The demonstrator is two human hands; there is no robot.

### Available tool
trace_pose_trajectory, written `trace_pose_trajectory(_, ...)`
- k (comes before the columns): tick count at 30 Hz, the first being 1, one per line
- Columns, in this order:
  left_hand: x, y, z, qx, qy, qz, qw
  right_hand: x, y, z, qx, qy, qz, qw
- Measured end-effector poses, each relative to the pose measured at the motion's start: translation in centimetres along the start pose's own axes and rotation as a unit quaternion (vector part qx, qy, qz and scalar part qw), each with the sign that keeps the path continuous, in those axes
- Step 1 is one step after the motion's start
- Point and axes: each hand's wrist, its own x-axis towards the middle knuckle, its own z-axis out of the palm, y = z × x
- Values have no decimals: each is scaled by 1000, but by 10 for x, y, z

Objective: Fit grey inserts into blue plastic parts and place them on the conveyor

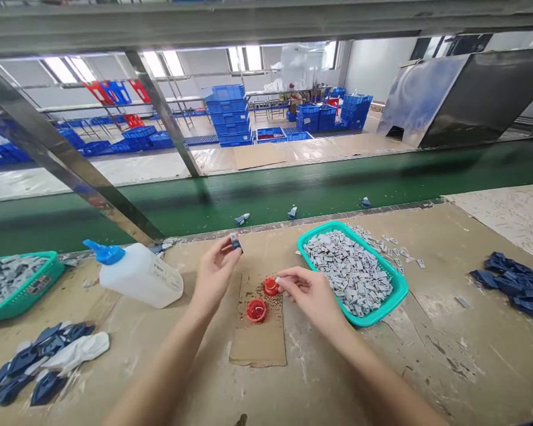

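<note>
My left hand (216,266) is raised over the bench, its fingers pinched on a small dark blue and grey plastic part (235,242). Thumb and forefinger of my right hand (308,290) close on a small whitish plastic piece (278,281), held just above a red cap (270,286). Whether the piece touches the cap I cannot tell. Closer to me is a red cup (256,310) with liquid in it. Both red things rest on a stained cardboard piece (257,349). Beside my right hand stands a green basket (402,289) full of small grey plastic pieces (349,269).
A white squeeze bottle (142,275) with a blue nozzle lies at left, near another green basket (48,278). Dark blue parts form piles left (48,384) and right (515,284). Beyond the bench runs a green conveyor belt (266,192), carrying several parts. A metal post (164,112) rises left.
</note>
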Motion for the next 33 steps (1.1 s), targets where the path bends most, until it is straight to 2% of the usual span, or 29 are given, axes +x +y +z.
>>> trace_pose_trajectory(1, -18, 5, -3, -94, -2, -17, 995, 1, 4, 3, 18, -3, 21, 1000)
trace_pose_trajectory(3, -47, 12, -10, -217, 13, -56, 974, 4, 12, 8, 38, 1, 52, 998)
trace_pose_trajectory(5, -64, 14, -15, -286, 27, -92, 953, 7, 18, 12, 42, 7, 64, 997)
trace_pose_trajectory(7, -70, 12, -18, -313, 26, -120, 942, 10, 22, 14, 40, 13, 63, 997)
trace_pose_trajectory(12, -70, 7, -18, -335, 31, -152, 929, 13, 24, 19, 19, 9, 62, 998)
trace_pose_trajectory(18, -74, 9, -15, -318, 28, -175, 931, 14, 24, 19, 19, 12, 64, 998)
trace_pose_trajectory(25, -79, 9, -10, -300, 10, -195, 934, 7, 6, 7, 129, -24, 129, 983)
trace_pose_trajectory(33, -85, 14, -1, -311, -56, -197, 928, 2, -7, -2, 266, -60, 183, 945)
